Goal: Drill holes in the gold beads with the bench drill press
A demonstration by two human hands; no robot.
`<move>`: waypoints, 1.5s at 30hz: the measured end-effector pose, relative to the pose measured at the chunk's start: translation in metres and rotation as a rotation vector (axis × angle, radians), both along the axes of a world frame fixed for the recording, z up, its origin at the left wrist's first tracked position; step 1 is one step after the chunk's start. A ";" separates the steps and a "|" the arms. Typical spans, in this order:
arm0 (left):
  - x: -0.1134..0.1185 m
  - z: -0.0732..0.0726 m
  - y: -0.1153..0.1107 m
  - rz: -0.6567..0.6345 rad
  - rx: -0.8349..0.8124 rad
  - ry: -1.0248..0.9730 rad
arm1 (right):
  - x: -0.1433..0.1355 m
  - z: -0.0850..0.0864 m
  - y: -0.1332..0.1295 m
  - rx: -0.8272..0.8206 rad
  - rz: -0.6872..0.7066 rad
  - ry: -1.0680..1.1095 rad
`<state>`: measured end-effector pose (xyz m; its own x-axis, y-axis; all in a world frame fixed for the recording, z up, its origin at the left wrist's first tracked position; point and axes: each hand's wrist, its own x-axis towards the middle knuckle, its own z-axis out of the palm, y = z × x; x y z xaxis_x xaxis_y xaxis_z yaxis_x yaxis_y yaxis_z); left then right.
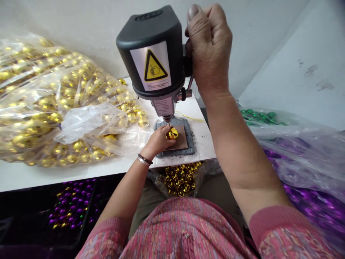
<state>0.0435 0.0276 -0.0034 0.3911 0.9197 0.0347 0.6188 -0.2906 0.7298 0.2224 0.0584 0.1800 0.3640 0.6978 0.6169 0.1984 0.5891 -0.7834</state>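
A black drill press (pixel 153 46) with a yellow warning triangle stands in the middle of the view. Under its bit, my left hand (pixel 160 139) pinches a shiny gold ball (pixel 172 133) against a brown board (pixel 181 141). The thin bit comes down at the ball's top left; whether it is inside the ball cannot be made out. My right hand (pixel 210 43) is raised at the right side of the drill head, its fingers closed round the lever, whose grip is mostly hidden by the hand.
A large clear bag of gold balls (pixel 48 104) covers the left of the white table (pixel 24 176). Below the table edge lie gold pieces (pixel 183 178) in a bag. Purple beads (pixel 71 205) sit lower left; green (pixel 258 117) and purple ones (pixel 315 205) lie in bags at right.
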 end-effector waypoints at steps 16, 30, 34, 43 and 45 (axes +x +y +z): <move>0.009 -0.006 -0.008 0.129 -0.094 0.024 | 0.007 -0.010 -0.016 0.090 0.091 0.019; 0.011 -0.010 -0.012 0.121 -0.057 0.032 | -0.011 -0.071 -0.087 0.153 -0.040 0.085; 0.011 -0.011 -0.013 0.120 -0.046 0.062 | -0.010 -0.082 -0.093 0.117 -0.069 0.040; 0.016 0.004 -0.017 0.130 -0.093 0.163 | -0.010 -0.109 -0.089 0.172 -0.194 -0.014; 0.016 0.007 -0.017 0.123 -0.098 0.164 | -0.010 -0.112 -0.088 0.181 -0.210 -0.008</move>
<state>0.0594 0.0102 0.0031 0.2687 0.9567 -0.1117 0.7579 -0.1384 0.6375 0.2126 -0.0292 0.0681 0.4836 0.4855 0.7283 0.3366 0.6650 -0.6667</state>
